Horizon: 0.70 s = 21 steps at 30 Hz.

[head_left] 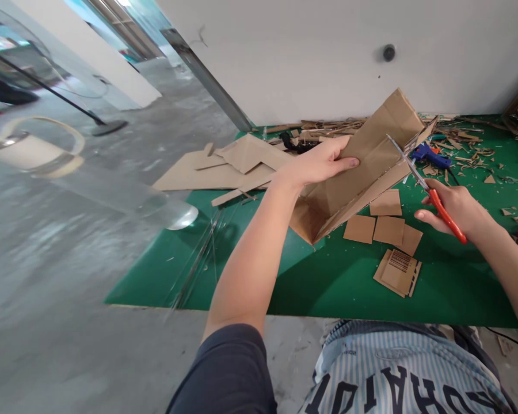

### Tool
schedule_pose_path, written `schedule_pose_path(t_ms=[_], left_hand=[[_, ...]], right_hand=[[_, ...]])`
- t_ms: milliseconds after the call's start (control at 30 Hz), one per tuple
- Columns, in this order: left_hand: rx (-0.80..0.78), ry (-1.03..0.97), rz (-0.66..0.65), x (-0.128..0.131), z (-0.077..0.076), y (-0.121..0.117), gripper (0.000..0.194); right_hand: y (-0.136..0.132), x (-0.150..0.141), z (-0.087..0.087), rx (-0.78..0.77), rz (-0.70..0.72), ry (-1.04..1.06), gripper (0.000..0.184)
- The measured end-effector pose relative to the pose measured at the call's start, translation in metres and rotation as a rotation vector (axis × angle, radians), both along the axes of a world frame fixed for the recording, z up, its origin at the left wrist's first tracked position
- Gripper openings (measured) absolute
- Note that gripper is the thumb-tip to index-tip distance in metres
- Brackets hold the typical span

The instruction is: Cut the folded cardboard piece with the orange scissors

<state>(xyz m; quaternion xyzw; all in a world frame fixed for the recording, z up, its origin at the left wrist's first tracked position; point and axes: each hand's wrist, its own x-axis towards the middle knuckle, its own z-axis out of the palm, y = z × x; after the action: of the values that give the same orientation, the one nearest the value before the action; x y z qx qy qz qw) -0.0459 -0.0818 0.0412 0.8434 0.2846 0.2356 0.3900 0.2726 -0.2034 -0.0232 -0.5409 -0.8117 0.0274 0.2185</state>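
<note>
My left hand [323,164] grips a long folded piece of brown cardboard [371,141], holding it tilted above the table with its far end raised. The thumb lies on the near face, and the other fingers are partly hidden behind it. In my right hand [451,204] is a pair of scissors [440,210] with red handles. Their blades point up and left and lie at the cardboard's right edge. Below the held piece, several small cardboard squares [360,229] lie on the table, and a small stack of squares [399,270] with a printed barcode sits nearer me.
On the green tabletop [328,287], a blue glue gun [431,155] rests at the right among cardboard scraps [470,141]. Larger cardboard sheets [224,167] lie at the left back. Thin clear sticks [198,259] lie front left, near a lamp [183,215]. A white wall [328,63] stands behind.
</note>
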Motion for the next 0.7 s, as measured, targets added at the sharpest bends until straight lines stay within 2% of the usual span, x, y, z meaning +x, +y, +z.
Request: schedule_pose_path(t_ms=[200, 400, 533, 700], left_hand=[[0.048, 0.012, 0.005, 0.005, -0.001, -0.002, 0.04], [0.066, 0.084, 0.053, 0.007, 0.014, -0.015, 0.038], [0.05, 0.101, 0.055, 0.003, 0.023, -0.02, 0.038], [0.084, 0.109, 0.065, 0.004, 0.026, -0.023, 0.039]], right_hand=[[-0.004, -0.006, 0.001, 0.021, -0.014, -0.028, 0.084], [-0.006, -0.019, 0.002, 0.041, -0.047, -0.014, 0.07], [-0.006, -0.021, 0.002, 0.033, -0.048, -0.014, 0.073], [-0.005, -0.023, 0.003, 0.044, -0.089, 0.007, 0.07]])
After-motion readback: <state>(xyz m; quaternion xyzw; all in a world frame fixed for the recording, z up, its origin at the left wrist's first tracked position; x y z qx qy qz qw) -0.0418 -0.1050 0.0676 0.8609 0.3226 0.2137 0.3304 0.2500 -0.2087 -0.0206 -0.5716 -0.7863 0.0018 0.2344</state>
